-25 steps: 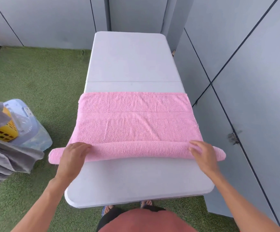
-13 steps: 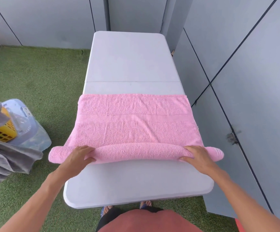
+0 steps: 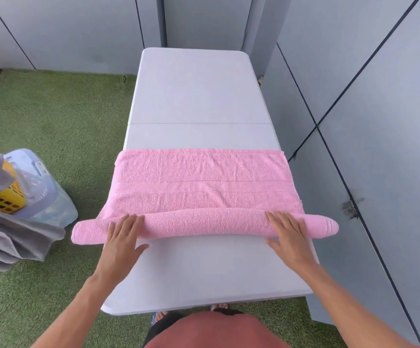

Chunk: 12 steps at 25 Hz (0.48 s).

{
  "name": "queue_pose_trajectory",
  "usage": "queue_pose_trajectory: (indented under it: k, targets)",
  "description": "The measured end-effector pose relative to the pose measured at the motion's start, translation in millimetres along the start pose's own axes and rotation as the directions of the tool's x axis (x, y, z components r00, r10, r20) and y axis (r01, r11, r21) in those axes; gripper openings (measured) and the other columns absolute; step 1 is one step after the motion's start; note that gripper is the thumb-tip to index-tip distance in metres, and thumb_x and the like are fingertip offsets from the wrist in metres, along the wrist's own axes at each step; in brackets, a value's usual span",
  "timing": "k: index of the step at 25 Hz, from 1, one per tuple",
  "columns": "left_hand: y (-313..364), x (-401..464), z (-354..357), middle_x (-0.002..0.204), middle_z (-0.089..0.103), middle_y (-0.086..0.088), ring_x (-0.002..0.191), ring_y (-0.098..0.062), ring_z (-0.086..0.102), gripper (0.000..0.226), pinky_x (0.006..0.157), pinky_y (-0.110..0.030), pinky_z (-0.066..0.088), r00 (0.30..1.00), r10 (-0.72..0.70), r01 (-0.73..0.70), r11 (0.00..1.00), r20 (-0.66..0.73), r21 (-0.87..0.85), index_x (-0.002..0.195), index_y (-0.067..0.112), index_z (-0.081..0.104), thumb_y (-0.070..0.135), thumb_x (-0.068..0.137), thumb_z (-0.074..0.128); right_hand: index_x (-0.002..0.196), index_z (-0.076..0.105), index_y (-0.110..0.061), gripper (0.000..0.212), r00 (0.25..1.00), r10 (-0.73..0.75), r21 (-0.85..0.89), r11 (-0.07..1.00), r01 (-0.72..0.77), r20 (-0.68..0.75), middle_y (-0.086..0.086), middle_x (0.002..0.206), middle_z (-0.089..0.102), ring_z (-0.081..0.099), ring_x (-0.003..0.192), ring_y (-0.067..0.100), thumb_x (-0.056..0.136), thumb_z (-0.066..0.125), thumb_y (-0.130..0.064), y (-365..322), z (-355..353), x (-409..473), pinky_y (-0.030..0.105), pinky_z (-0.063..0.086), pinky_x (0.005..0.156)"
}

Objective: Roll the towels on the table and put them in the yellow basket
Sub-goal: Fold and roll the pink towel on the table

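Straight, spread fingers (image 3: 128, 221) of the left hand (image 3: 122, 241) and right hand (image 3: 288, 234) press flat on a half-rolled pink towel (image 3: 203, 187). The roll lies across the table (image 3: 198, 96) near its near edge, both ends overhanging the side edges. The yellow basket (image 3: 3, 199) stands on grass beside the table's left edge. Uneven pushing could skew the roll or loosen the unsupported ends.

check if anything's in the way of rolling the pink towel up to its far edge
Nothing visible is. Both the left hand and right hand lie flat on the roll of the pink towel, and the unrolled part ahead lies flat on the table with nothing on it.
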State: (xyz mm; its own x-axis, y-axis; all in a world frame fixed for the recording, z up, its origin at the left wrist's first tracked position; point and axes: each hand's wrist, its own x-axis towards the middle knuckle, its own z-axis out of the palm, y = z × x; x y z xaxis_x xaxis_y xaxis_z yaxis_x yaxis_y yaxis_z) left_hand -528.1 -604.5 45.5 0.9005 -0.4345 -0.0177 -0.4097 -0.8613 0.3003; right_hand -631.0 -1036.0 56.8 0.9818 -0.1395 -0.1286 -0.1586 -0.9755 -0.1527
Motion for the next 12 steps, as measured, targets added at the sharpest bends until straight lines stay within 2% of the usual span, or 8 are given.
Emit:
queue_pose_trajectory:
  k: [2,4,7,9,10,11,12]
  targets:
    - [-2.7,17.0,-4.7,0.118,0.059,-0.012,0.115,-0.038,0.052,0.065,0.099,-0.058,0.036,0.999,-0.028,0.028,1.0,0.02,-0.012,0.124,0.005,0.053,0.011,0.068,0.083,0.138,0.046,-0.023,0.058,0.999,0.03,0.05,0.998,-0.03,-0.013,-0.003,0.135,0.05,0.04,0.133,0.025,0.084,0.067,-0.02,-2.9,-10.1,17.8,0.049,0.02,0.111]
    - [-6.6,30.1,-13.4,0.108,0.062,-0.011,0.106,-0.038,0.056,0.05,0.097,-0.053,0.038,0.992,-0.087,0.092,0.995,0.086,-0.05,0.118,0.005,0.06,0.008,0.072,0.079,0.134,0.05,-0.022,0.049,0.997,0.036,0.075,0.996,-0.042,0.072,-0.002,0.127,0.055,0.045,0.126,0.023,0.087,0.064,-0.02,-0.4,-22.1,29.5,0.044,0.023,0.109]
    - [-15.6,31.3,-29.4,0.114,0.062,-0.008,0.108,-0.031,0.056,0.044,0.096,-0.038,0.039,0.959,-0.067,0.1,0.989,0.275,-0.106,0.126,0.008,0.058,0.016,0.085,0.07,0.135,0.05,-0.022,0.048,0.938,-0.099,0.112,0.992,0.065,0.333,-0.002,0.127,0.057,0.049,0.121,0.022,0.089,0.063,-0.027,18.8,-39.1,31.1,0.038,0.035,0.104]
    - [-23.3,37.5,-40.7,0.124,0.058,-0.001,0.116,-0.023,0.053,0.043,0.097,-0.03,0.036,0.886,-0.072,0.16,0.974,0.458,-0.158,0.131,0.013,0.053,0.022,0.091,0.063,0.135,0.051,-0.023,0.052,0.858,-0.098,0.238,0.971,-0.028,0.503,-0.007,0.13,0.055,0.049,0.121,0.015,0.086,0.068,-0.028,26.1,-50.4,34.7,0.028,0.037,0.102]
    - [-26.9,43.2,-45.7,0.125,0.058,0.0,0.117,-0.02,0.053,0.04,0.097,-0.028,0.036,0.871,-0.082,0.203,0.958,0.485,-0.201,0.131,0.015,0.054,0.022,0.092,0.061,0.133,0.053,-0.025,0.053,0.866,-0.08,0.313,0.945,-0.091,0.494,-0.008,0.131,0.055,0.049,0.121,0.013,0.083,0.071,-0.027,27.1,-53.5,39.5,0.026,0.037,0.101]
    - [-29.5,46.9,-48.6,0.125,0.059,-0.001,0.116,-0.021,0.054,0.036,0.097,-0.029,0.037,0.887,-0.093,0.228,0.94,0.452,-0.253,0.129,0.015,0.056,0.018,0.093,0.06,0.131,0.054,-0.025,0.052,0.906,-0.043,0.383,0.914,-0.135,0.422,-0.007,0.13,0.055,0.05,0.121,0.013,0.082,0.073,-0.025,26.0,-55.2,42.3,0.026,0.037,0.101]
    - [-33.2,48.3,-48.1,0.124,0.06,-0.004,0.113,-0.024,0.056,0.033,0.096,-0.032,0.04,0.935,-0.106,0.206,0.938,0.338,-0.277,0.125,0.015,0.06,0.012,0.093,0.059,0.13,0.055,-0.024,0.05,0.956,0.011,0.409,0.902,-0.136,0.294,-0.004,0.129,0.055,0.051,0.12,0.016,0.083,0.072,-0.023,23.3,-54.4,42.6,0.029,0.038,0.101]
